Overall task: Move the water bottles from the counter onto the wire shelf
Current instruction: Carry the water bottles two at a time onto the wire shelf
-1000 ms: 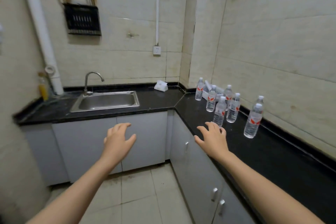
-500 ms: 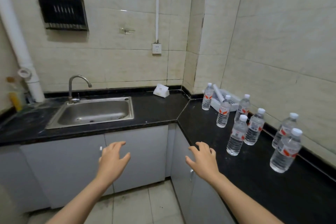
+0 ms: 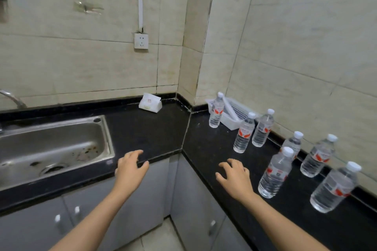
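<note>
Seven upright water bottles point(image 3: 273, 173), clear liquid inside, on black counter point(image 3: 155, 134); white basket point(image 3: 236, 112) holding a white tube. Left hand point(image 3: 130, 171) and right hand point(image 3: 236, 179) outstretched, fingers spread, empty.

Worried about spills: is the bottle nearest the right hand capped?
Capped: the nearest bottle stands upright with a white cap on, beside the empty right hand.

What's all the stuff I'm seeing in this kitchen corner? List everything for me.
water bottles: seven, clear with white caps and red labels, upright on the right counter
basket: one, white, behind the farthest bottle
tissue pack: one, white, back of counter
sink: one, steel, left
faucet: one, steel, partly seen
counter: black
socket: one, white, wall
cabinets: grey, below
left hand, right hand: empty, open
</note>
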`<move>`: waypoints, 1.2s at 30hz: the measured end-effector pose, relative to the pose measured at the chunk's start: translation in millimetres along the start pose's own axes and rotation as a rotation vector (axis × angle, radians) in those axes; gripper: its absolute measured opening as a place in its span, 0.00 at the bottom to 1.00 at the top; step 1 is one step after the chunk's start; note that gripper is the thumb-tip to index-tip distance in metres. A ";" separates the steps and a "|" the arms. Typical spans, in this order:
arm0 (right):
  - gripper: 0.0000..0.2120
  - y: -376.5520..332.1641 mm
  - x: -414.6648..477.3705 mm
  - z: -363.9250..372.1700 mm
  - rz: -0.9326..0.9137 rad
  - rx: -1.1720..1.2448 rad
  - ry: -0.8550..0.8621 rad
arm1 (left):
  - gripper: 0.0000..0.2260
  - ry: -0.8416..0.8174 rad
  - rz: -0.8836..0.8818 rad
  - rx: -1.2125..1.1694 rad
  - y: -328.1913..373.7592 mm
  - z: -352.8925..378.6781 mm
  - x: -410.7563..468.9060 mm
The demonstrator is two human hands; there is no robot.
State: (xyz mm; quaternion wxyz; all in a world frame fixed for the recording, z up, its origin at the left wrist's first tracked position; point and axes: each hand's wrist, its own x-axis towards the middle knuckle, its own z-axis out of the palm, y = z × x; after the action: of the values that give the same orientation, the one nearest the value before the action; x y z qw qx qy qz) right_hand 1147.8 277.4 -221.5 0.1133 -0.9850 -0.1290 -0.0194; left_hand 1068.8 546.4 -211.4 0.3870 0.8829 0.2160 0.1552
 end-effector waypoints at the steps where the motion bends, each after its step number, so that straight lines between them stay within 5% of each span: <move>1: 0.21 -2.6 11.7 -0.3 0.041 0.001 0.001 | 0.19 -0.030 0.011 -0.009 -2.6 3.7 19.5; 12: 0.20 -1.1 49.8 33.3 0.391 0.101 -0.050 | 0.19 -0.344 0.047 -0.040 -8.3 82.2 128.8; 23: 0.24 42.4 124.7 43.1 0.519 0.254 0.028 | 0.19 -0.492 0.141 -0.015 43.2 155.9 191.1; 31: 0.39 93.3 229.0 22.3 0.638 0.587 0.396 | 0.21 -0.461 0.184 0.014 107.9 211.0 279.3; 36: 0.48 127.5 278.6 32.3 0.739 0.680 0.477 | 0.29 -0.490 0.132 -0.082 129.0 256.5 305.6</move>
State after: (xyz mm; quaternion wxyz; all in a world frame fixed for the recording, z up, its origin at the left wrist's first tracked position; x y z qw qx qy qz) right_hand 1450.2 234.4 -262.0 0.4501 -0.8410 0.2553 -0.1582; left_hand 1478.1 463.3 -249.3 0.4522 0.8899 0.0513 -0.0300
